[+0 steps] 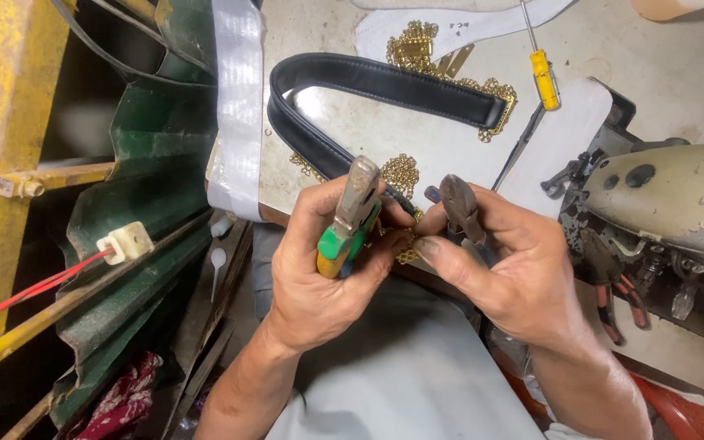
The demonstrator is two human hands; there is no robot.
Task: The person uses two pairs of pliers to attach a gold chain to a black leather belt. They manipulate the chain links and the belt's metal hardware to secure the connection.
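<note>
The left hand (pixel 319 269) is wrapped around a pair of pliers with green and yellow plastic grips and worn grey metal jaws (pixel 352 216), its fingers (pixel 385 213) curled tight about the handles; the right hand (pixel 503 261) grips a second pair of dark, rust-brown metal pliers (pixel 459 205), thumb pressed along the side and fingers closed behind. Between the two tools, just above the person's lap at the near edge of the pale desk (pixel 442 143), sits a small piece of gold-coloured link chain (pixel 407 248), joined to the end of a long black padded leather strap (pixel 368 81) that loops back over the desk; whether either set of jaws actually bites the chain I cannot tell, since the thumbs hide it.

The chain looks light, hard and slippery, its links small and easily bent or scratched; it seems best taken by a single link with the plier tips, one tool on each side. The strap appears soft, pliable and light, likely to drag and swing; its padded body near the chain end is the steadier place to hold. More gold chain (pixel 401 173) lies heaped on the desk, with a yellow-handled screwdriver (pixel 543 77) beyond and an old grey sewing machine (pixel 670 208) to the right.
</note>
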